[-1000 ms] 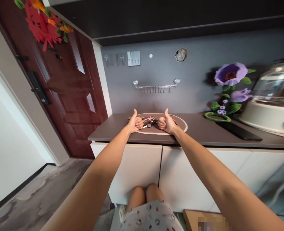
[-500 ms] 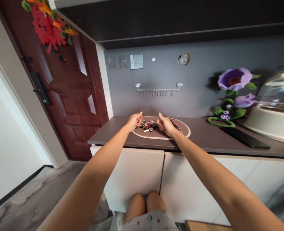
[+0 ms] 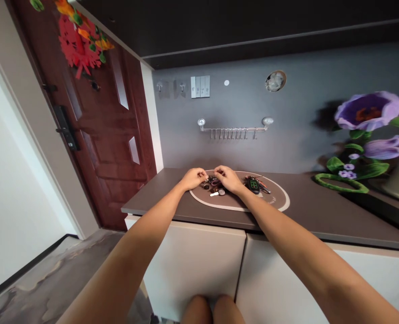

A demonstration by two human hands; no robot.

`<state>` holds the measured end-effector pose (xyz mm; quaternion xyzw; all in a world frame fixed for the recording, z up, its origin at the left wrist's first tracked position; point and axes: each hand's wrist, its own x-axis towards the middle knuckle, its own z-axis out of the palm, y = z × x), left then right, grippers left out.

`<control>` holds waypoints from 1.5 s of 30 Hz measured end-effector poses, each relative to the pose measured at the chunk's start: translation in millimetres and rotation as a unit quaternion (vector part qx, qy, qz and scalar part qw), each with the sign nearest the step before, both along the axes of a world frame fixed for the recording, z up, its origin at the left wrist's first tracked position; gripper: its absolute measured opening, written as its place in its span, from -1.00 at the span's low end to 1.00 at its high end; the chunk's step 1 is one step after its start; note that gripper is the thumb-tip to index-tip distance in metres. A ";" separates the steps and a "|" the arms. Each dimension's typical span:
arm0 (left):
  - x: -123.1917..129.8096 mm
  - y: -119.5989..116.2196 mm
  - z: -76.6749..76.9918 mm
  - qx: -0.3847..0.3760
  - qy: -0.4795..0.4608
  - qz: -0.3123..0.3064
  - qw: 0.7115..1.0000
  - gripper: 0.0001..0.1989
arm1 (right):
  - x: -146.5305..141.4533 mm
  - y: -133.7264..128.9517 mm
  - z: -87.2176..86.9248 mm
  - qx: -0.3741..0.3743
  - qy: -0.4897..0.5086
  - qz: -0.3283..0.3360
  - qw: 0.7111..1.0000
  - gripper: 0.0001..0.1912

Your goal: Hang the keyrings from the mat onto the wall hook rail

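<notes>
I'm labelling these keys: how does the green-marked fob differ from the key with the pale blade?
The fob looks bulkier; the key looks slimmer. The fob shows green markings; the key shows a pale blade. The fob lies right of the right wrist; the key, left. Both rest on the mat.

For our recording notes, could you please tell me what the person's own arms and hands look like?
The left arm and right arm are slender and bare as far as they show, with no sleeves. The left hand and right hand are ungloved. No watch, bracelet or cable is visible; nail details are too small to tell.
</notes>
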<state>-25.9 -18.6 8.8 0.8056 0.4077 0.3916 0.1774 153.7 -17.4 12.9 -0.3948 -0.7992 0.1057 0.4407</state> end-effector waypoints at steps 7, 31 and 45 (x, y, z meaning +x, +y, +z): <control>-15.1 -2.2 -2.2 0.012 0.081 -0.002 0.997 -0.68 | 5.4 2.0 -6.4 0.023 -0.098 -0.021 0.995 -0.83; -15.4 -1.3 -2.9 -0.081 0.022 -0.068 0.994 -0.76 | -0.2 1.3 -0.2 0.058 -0.153 0.002 0.987 -0.81; -12.0 0.7 -2.6 -0.094 -0.144 -0.093 0.981 -0.73 | -2.9 -0.5 -1.0 0.065 -0.141 0.023 0.988 -0.87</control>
